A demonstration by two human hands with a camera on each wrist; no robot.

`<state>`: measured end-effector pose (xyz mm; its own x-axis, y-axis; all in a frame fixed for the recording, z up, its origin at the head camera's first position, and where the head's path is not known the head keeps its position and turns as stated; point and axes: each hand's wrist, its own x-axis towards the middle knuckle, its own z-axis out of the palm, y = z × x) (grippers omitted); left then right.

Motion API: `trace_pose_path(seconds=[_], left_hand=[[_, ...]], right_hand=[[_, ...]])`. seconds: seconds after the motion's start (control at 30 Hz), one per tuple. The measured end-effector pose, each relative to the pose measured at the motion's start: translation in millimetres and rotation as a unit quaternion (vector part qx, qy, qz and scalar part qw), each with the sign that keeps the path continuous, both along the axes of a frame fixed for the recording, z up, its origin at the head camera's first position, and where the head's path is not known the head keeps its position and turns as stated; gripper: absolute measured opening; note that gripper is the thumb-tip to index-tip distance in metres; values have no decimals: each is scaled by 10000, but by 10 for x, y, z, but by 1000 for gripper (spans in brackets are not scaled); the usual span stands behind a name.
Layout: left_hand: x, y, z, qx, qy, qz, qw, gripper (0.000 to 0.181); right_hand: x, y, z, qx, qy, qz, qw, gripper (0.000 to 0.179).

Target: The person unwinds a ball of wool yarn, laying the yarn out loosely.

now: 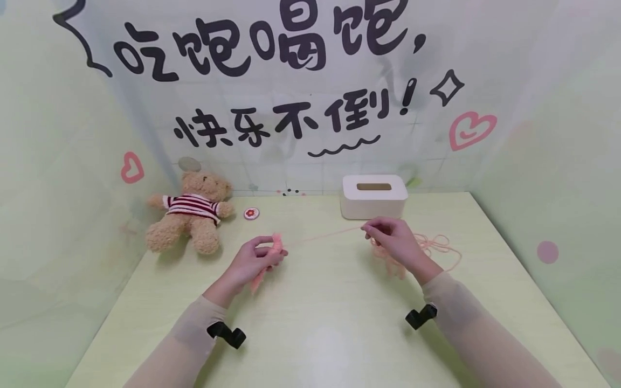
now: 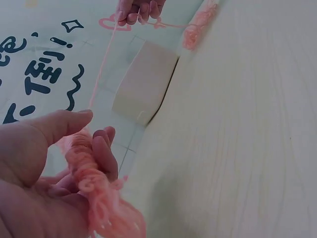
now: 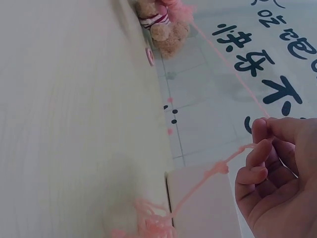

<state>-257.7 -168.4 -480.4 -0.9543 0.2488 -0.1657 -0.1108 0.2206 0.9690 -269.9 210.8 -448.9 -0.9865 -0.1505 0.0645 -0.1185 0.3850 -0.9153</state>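
My left hand (image 1: 257,258) grips a bundle of pink yarn (image 2: 88,166), its fingers curled round the wound middle and a loose end hanging below the palm. From that bundle a single strand (image 1: 330,234) runs taut to my right hand (image 1: 395,240), which pinches it between thumb and forefinger. Past the right fingers the strand (image 3: 198,188) slopes down, with a small knot or tangle on it, to a loose heap of pink yarn (image 1: 388,263) on the table. Part of that heap is hidden behind the right hand and wrist in the head view.
A white tissue box (image 1: 373,205) stands at the back of the table (image 1: 310,323), just beyond the right hand. At the back left sits a teddy bear (image 1: 194,213) in a striped shirt, with a small round flower badge (image 1: 251,214) beside it. Printed curtains enclose the table.
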Motion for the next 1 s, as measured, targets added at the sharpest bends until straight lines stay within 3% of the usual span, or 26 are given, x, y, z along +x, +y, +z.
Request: trace_pose_path(seconds=[0.1,0.2,0.4,0.53,0.7,0.83,1.0], left_hand=[[10,-6,24,-277,192,-71,9994,49],[28,-9,35,-407,282,86,9987,51],[28,3,63,-189,427,451,9979,47],[31,-15,60,-327,518,574,9965,35],[43,-79,38,-230,471,825,9952,34],[38,-147,25,-26,710,1121,9912,35],[21,-221,20,126,934,1278,9873,35]], right_hand=[[-10,38,-11,-8,20,-22,10000,30],[-14,57,-31,-36,44,-24,10000,29],[-6,67,-46,-15,52,-52,10000,26],[-2,85,-52,25,66,-97,9999,26],[-12,152,-85,139,97,-136,9998,26],[-19,251,-114,229,96,-198,9995,28],[-18,411,-127,277,69,-392,9988,35]])
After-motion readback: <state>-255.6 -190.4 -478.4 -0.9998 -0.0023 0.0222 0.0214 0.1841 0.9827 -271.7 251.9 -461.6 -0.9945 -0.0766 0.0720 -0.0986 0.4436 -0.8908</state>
